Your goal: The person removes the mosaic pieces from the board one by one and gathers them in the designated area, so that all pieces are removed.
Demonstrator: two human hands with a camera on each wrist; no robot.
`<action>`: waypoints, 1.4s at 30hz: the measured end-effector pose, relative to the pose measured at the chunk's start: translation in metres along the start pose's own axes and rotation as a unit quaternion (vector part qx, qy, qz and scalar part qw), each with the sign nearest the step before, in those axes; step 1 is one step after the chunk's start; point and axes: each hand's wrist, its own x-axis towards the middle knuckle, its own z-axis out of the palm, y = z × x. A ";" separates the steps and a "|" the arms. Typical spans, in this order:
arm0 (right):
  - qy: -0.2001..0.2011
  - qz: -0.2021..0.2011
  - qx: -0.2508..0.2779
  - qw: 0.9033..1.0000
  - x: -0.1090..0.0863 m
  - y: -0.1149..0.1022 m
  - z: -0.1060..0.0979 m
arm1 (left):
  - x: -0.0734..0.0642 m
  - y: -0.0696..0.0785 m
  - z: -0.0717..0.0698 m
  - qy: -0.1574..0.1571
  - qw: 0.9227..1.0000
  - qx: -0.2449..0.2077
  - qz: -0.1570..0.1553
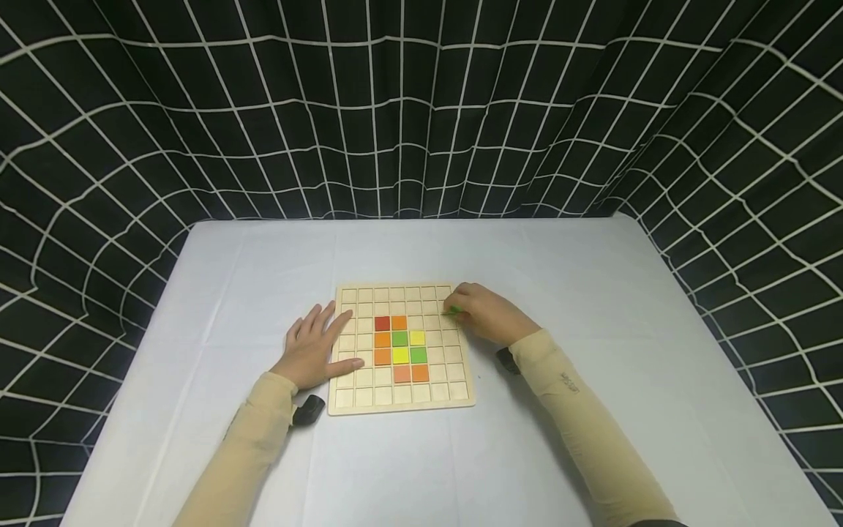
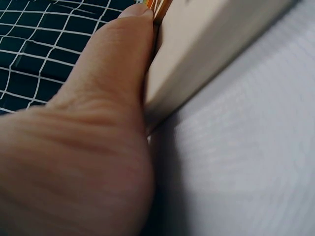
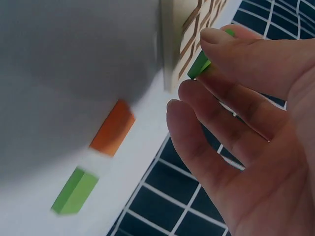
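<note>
A square wooden grid board (image 1: pixel 349 402) lies on the table, with red, orange, yellow, green and salmon square tiles in its middle cells. My left hand (image 1: pixel 312 350) rests spread over the board's left edge, its thumb and index finger lying on the grid. At the right edge, my right hand (image 1: pixel 492 315) pinches a green tile (image 3: pixel 199 65) between thumb and fingers. That tile is tilted on edge, close over the board's right side. The red tile (image 1: pixel 382 323) sits at the top left of the group, beside an orange tile (image 1: pixel 399 323).
In the right wrist view, a loose orange tile (image 3: pixel 113 129) and a loose green tile (image 3: pixel 75 191) lie on the white tablecloth (image 1: pixel 566 271) off the board. Black curtains (image 1: pixel 408 110) with a white grid surround the table.
</note>
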 end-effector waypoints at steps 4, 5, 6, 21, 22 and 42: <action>0.002 0.018 -0.003 1.000 -0.007 0.007 -0.002 | 0.000 -0.002 0.002 0.002 1.000 -0.002 0.002; 0.004 0.022 -0.003 1.000 -0.008 0.009 -0.003 | 0.000 -0.003 0.002 0.003 1.000 -0.003 0.004; 0.003 0.026 -0.005 1.000 -0.010 0.011 -0.003 | 0.000 -0.003 0.003 0.002 1.000 -0.001 0.003; 0.018 0.063 -0.020 0.998 -0.034 0.036 -0.009 | 0.003 -0.009 0.008 0.004 1.000 -0.005 0.008; 0.020 0.062 -0.020 0.998 -0.036 0.038 -0.010 | 0.003 -0.008 0.008 0.005 1.000 -0.007 0.009; -0.008 0.137 -0.011 0.990 -0.059 0.060 -0.022 | 0.002 -0.005 0.004 0.001 1.000 -0.012 0.007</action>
